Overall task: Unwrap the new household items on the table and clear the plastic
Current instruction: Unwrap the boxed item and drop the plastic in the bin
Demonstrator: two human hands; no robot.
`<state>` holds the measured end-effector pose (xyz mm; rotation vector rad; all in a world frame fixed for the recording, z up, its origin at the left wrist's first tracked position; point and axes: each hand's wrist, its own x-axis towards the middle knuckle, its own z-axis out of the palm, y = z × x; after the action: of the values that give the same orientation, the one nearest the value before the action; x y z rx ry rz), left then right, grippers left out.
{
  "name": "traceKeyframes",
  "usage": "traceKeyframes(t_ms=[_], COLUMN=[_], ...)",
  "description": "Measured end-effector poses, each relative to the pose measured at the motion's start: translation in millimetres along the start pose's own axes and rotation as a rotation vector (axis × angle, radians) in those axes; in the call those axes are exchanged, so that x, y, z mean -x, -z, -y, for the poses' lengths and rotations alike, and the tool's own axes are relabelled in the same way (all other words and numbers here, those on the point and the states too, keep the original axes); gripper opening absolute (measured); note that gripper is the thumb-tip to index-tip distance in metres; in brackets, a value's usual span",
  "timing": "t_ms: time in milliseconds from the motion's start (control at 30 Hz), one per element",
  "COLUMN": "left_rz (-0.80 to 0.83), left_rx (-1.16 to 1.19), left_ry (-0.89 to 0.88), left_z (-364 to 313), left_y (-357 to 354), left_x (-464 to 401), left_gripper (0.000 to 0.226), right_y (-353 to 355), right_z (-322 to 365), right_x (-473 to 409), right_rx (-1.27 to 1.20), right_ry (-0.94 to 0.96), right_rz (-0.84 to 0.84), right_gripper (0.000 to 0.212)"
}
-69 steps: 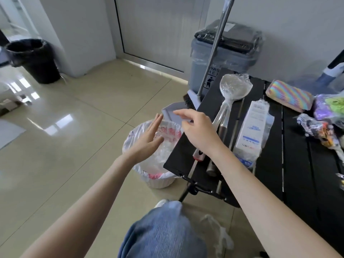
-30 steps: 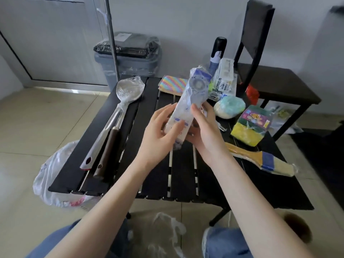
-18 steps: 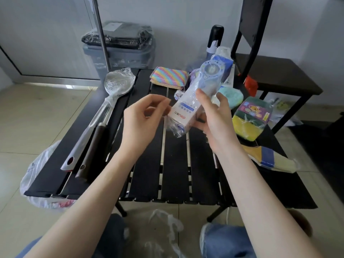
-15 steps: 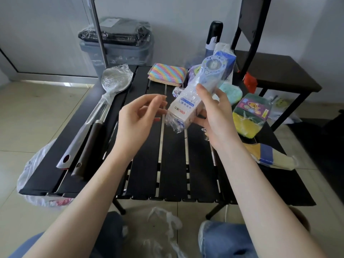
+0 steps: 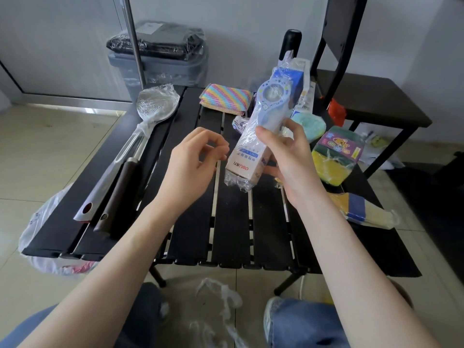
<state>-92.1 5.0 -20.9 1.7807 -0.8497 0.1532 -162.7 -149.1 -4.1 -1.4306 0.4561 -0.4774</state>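
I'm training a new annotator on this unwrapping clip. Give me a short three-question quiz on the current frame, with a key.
1. True or false: the right hand grips the wrapped box above the black slatted table.
2. Which is the left hand doing?
A. holding the ladle
B. fingers curled beside the box, holding nothing visible
C. pressing the rainbow sponge
3. Fill in: the plastic-wrapped ladle lies at the table's ____ side, as the person sees it.

Key: 1 true; 2 B; 3 left.
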Motion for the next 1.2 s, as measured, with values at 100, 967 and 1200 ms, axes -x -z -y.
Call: traceKeyframes(t_ms=[100, 967, 1200], left_rz=[0.098, 0.08, -0.002], left_rx=[0.024, 1.031, 0.376], left_ry=[-0.069, 0.544, 0.434], left_z=[-2, -27, -21], left_y=[5, -3, 2], left_x=[0, 0, -3], left_gripper=[0.017, 0.018, 0.018], right_y=[0, -3, -2], right_z=[1, 5, 4], right_x=[0, 1, 3], right_rx=[-0.01, -0.111, -0.097], right_ry=[-0.008, -0.004, 0.108], right_rz=[-0.004, -0.01, 0.05], right_gripper=[0.057, 0.065, 0.08])
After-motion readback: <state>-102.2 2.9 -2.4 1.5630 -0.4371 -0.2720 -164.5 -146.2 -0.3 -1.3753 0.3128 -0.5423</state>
